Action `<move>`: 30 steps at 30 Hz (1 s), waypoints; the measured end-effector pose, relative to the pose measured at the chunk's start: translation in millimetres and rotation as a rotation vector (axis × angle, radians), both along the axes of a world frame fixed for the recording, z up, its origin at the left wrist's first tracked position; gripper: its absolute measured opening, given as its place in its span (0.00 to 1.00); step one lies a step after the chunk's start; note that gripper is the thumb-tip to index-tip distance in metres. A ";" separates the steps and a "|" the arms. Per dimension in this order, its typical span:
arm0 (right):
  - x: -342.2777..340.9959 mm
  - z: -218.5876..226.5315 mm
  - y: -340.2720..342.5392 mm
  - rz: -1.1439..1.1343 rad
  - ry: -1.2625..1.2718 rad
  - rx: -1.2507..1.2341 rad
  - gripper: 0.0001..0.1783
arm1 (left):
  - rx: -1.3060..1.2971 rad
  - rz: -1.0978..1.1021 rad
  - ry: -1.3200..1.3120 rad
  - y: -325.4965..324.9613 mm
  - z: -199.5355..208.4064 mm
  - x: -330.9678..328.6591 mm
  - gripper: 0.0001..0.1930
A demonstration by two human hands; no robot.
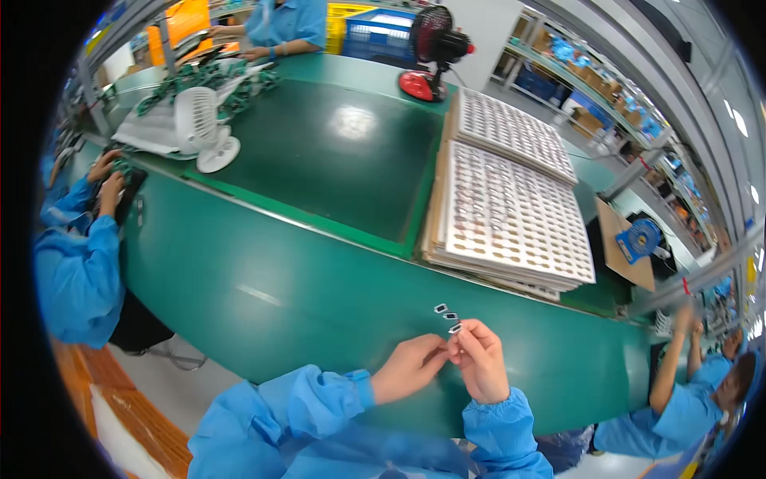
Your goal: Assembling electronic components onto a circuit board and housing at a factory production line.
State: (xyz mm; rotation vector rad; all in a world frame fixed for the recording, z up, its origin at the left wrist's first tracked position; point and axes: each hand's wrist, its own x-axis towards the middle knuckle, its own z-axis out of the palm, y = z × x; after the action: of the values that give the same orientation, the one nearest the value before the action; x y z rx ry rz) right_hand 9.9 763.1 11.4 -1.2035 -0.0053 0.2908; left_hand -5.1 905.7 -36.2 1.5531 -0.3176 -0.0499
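My right hand is raised over the green bench with thumb and index finger pinched on a small flat black part with a white edge. Two similar pieces, a middle one and an upper one, line up just beyond the fingertips; whether they are joined to it or lie on the bench, I cannot tell. My left hand is closed beside it, fingertips meeting the right hand's fingers. Anything in those left fingers is hidden.
Stacked white trays full of small parts stand beyond my hands. A white fan, a black-and-red fan and green bundles are farther back. Co-workers in blue sit left and right; another stands behind the bench.
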 end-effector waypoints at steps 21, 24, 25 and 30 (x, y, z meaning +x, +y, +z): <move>10.9 -30.8 -18.3 0.163 0.080 0.356 0.11 | 0.030 -0.215 0.091 -4.4 4.2 2.9 0.08; 11.8 -32.3 -18.4 0.169 0.102 0.349 0.11 | 0.025 -0.228 0.151 -4.4 5.8 2.6 0.08; 12.1 -32.7 -19.1 0.175 0.106 0.338 0.11 | 0.022 -0.231 0.166 -5.2 6.0 2.4 0.08; 11.1 -32.6 -21.0 0.184 0.135 0.326 0.12 | 0.024 -0.232 0.145 -7.4 3.8 0.5 0.08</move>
State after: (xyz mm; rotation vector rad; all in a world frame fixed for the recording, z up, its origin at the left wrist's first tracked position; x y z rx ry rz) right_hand 21.1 742.2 -21.2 -0.8590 -0.0450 0.5116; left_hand -4.5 898.3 -32.5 1.5209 -0.3819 -0.3476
